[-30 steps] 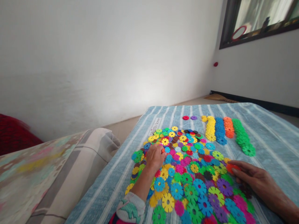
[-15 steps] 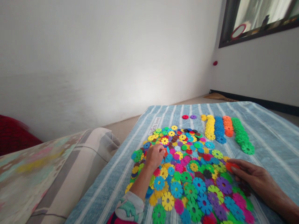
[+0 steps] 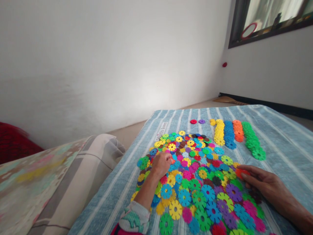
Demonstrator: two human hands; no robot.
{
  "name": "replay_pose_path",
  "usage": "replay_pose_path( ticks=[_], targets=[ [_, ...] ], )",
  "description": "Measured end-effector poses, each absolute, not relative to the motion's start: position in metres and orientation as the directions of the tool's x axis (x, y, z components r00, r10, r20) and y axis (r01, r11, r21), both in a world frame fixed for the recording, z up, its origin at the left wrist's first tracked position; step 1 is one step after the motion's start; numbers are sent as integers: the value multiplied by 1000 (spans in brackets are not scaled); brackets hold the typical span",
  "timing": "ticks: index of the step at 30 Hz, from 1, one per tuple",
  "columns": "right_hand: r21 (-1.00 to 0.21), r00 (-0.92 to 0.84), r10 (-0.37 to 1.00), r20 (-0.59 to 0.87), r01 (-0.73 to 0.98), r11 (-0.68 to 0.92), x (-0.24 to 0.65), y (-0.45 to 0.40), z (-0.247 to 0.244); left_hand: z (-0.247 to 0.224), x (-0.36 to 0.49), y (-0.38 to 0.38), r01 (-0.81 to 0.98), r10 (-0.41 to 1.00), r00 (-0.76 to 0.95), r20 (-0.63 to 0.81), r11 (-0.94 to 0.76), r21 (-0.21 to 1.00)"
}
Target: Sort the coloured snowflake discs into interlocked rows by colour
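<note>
A wide pile of notched plastic discs in many colours (image 3: 195,184) lies on a blue striped cloth (image 3: 117,182). Over the pile's left part, my left hand (image 3: 161,163) is closed, its fingertips pinching an orange disc (image 3: 172,160). At the pile's right edge my right hand (image 3: 260,179) holds orange discs (image 3: 241,173) between thumb and fingers. Behind the pile stand overlapping rows of yellow (image 3: 219,132), blue (image 3: 229,133), orange (image 3: 238,130) and green discs (image 3: 253,140). A single red disc (image 3: 193,121) and a purple disc (image 3: 201,121) lie to their left.
Beside the cloth at the left is a patterned bedspread (image 3: 44,176) with a grey and white fold (image 3: 95,156). A red textile (image 3: 14,143) lies at the far left. White walls (image 3: 110,65) rise behind, with a dark-framed window (image 3: 234,29) at upper right.
The camera view has shifted slightly. My left fingertips sit a little lower, with the orange disc closer against the pile; my right hand keeps its hold on the orange discs.
</note>
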State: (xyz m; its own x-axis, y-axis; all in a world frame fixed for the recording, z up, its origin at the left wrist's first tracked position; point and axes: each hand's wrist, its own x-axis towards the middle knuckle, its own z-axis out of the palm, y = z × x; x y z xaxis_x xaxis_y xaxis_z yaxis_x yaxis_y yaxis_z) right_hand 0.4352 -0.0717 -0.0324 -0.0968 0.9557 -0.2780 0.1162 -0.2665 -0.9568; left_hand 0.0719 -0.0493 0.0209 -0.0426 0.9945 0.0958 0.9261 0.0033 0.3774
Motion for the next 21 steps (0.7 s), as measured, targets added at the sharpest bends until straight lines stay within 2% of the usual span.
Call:
replay_pose_path(
  ticks=[11, 21],
  targets=[
    [-959, -98, 960, -262, 138, -247, 434, -73, -27, 27, 82, -51, 981, 998, -19, 61, 7, 196],
    [-958, -111, 962, -250, 172, -229, 436, -73, -29, 28, 84, -48, 989, 999, -4, 39, -2, 148]
  ],
)
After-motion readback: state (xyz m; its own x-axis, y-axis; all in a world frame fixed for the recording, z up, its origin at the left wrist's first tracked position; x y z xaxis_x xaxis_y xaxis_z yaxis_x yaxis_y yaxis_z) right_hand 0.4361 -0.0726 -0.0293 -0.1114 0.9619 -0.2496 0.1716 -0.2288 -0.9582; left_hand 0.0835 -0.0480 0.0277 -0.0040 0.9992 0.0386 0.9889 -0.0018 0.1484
